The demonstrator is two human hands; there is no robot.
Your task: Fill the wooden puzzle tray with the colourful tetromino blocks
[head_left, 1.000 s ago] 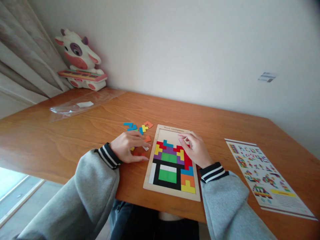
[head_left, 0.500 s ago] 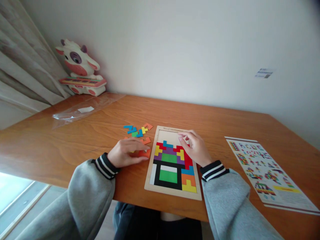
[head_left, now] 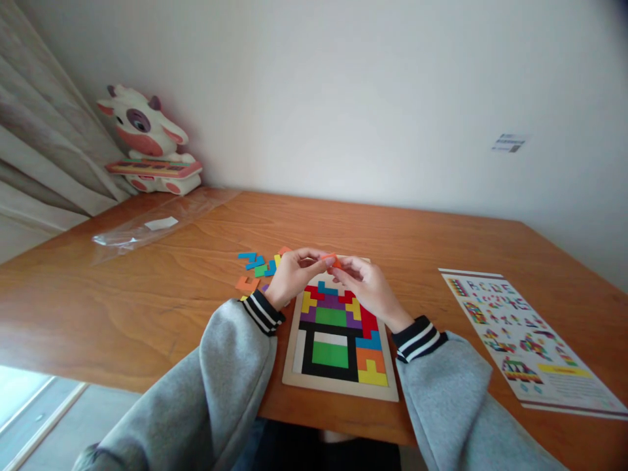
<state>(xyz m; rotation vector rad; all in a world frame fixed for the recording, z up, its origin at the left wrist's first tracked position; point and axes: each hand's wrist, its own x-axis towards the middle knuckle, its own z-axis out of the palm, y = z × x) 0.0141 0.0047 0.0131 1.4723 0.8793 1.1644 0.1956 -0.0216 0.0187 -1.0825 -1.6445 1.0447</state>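
Orange piece (head_left: 334,260) above the puzzle board's (head_left: 338,386) far end
The left hand (head_left: 297,271) and right hand (head_left: 370,286) both pinch it; loose pieces (head_left: 260,270) lie to the left.

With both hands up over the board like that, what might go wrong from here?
The orange piece is held only at the fingertips of the left hand and right hand, so it might slip onto the puzzle board. The left striped cuff sits close to the loose pieces and could brush some aside.
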